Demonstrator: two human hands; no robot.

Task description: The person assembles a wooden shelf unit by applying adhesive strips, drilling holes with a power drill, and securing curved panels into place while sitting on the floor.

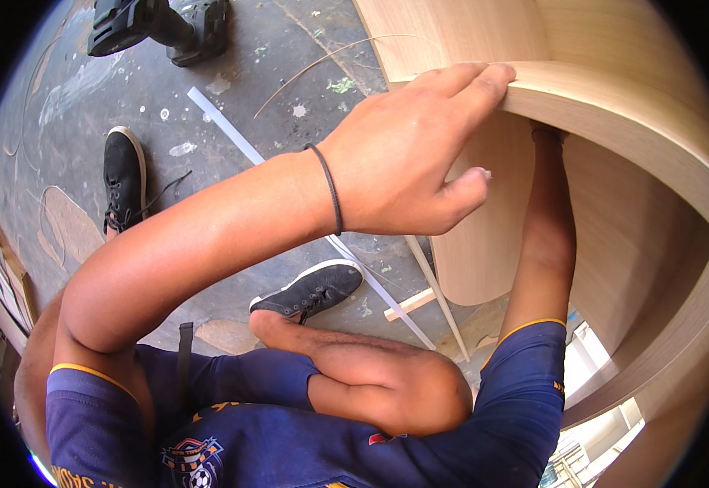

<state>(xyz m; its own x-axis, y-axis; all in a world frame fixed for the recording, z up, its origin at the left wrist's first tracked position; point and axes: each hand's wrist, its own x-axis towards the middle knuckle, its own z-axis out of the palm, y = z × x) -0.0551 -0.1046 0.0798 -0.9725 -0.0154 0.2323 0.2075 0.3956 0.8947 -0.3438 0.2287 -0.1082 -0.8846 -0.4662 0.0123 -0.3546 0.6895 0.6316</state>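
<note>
My left hand (411, 154) rests its fingertips on the edge of a pale wood-grain panel (615, 99). Its fingers are stretched out and the thumb stands apart, touching nothing, so the hand is open. My right forearm (548, 220) reaches up beneath that panel, inside a curved piece of wooden furniture (639, 220). Past the wrist the right hand is hidden by the panel, so its fingers and anything in them do not show. A flat, round-cornered board (476, 244) stands between my two arms.
On the grey, paint-spotted floor (232, 73) is a black power tool (159, 28) at the far left. A long white strip (224, 126) runs under my left arm. Near the board lie a thin rod (440, 297) and a short wood piece (410, 303). A thin curved strip (306, 69) lies farther back.
</note>
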